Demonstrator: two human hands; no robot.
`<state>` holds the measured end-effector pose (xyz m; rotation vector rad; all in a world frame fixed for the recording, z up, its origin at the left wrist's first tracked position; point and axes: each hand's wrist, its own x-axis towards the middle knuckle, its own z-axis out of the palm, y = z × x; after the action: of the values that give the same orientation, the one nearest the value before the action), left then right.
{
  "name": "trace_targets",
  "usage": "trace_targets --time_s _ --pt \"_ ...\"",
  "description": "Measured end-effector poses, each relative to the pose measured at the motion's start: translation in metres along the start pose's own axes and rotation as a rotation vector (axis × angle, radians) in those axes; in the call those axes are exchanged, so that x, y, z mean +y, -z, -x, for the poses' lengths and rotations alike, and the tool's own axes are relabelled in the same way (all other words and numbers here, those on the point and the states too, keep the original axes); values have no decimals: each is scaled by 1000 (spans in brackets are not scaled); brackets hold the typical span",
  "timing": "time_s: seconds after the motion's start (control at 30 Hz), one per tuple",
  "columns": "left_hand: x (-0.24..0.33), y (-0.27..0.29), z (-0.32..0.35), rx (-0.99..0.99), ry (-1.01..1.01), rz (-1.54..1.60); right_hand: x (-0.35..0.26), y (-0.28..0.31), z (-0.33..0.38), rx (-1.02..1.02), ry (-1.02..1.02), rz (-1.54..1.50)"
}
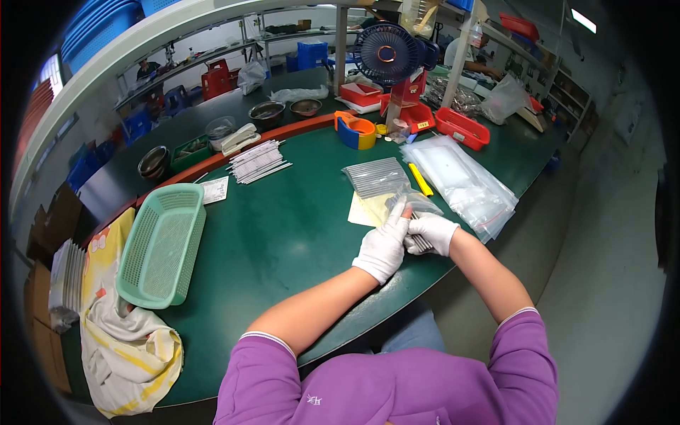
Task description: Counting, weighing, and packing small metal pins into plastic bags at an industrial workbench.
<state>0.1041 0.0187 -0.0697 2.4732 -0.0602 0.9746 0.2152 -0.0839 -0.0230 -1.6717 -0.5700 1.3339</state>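
My left hand (384, 249), in a white glove with the thumb tip bare, pinches the edge of a clear plastic bag (423, 202). Close beside it, my gloved right hand (433, 233) is closed round a bundle of thin grey rods (419, 243), whose ends stick out below the fingers. How far the rods reach into the bag is hidden by the hands. Just beyond lies a flat pack of grey rods in clear plastic (377, 176), partly over a yellow paper sheet (363, 211). A yellow-handled cutter (421, 180) rests right of the pack.
Flat clear bags (464, 185) are piled at the right. Loose thin rods (256, 163) lie at the back left. A green basket (161, 248) and a patterned cloth (131, 350) occupy the left side. A fan (387, 54), tape dispenser (356, 132) and red tray (462, 128) stand at the back.
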Motion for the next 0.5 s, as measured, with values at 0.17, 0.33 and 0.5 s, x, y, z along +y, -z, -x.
trace_targets --time_s 0.17,0.33,0.5 --pt "-6 0 3 76 45 17 16 -24 -12 209 132 -941" --pt "4 5 -1 -22 -27 -66 36 -23 -55 408 387 -1001" --pt "7 7 -2 -78 -22 -137 30 -31 -54 566 532 -520"
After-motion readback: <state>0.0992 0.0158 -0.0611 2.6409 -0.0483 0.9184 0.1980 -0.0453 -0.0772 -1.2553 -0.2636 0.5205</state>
